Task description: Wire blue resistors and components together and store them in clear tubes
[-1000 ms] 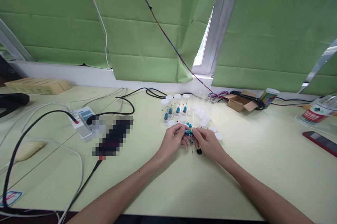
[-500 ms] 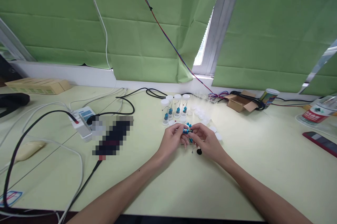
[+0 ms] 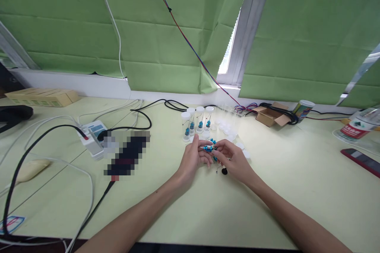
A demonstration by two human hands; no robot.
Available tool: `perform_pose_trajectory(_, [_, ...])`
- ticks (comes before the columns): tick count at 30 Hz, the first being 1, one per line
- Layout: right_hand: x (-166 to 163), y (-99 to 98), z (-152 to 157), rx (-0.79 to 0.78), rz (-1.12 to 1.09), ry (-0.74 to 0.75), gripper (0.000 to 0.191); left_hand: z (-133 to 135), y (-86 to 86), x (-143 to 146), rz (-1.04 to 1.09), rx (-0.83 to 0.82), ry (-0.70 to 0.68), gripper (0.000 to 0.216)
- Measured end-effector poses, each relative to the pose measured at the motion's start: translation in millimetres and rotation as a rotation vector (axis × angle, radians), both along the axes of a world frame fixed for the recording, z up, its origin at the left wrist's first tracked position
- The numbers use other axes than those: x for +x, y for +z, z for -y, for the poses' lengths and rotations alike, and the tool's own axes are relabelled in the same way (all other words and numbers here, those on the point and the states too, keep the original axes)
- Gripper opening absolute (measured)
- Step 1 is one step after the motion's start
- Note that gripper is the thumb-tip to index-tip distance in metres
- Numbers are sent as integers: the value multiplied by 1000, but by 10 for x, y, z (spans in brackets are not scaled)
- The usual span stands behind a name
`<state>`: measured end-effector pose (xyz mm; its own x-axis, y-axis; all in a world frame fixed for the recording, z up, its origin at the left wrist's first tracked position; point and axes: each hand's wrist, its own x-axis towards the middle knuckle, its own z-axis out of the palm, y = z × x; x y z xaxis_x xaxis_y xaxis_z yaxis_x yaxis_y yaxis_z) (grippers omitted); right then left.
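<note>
Blue part, finely pinched
Your right hand grips its black end; your left hand, thumb lifted, curls loosely beside it.

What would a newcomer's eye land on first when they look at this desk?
Probably the green blinds filling most of the top, with red and blue wires slanting across them. Over the middle of the pale table, the right hand holds a shiny blue part close by the open left hand. Just beyond stand four clear, white-lidded tubes with blue pieces inside.
</note>
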<state>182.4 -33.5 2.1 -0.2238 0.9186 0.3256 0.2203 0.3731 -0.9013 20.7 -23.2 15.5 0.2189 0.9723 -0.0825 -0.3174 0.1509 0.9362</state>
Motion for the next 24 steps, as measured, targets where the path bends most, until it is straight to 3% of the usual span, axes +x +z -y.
perform_pose_trajectory(24, [4,-13,1,12,62,1,20,3,-22,-18,72,-91,-21,47])
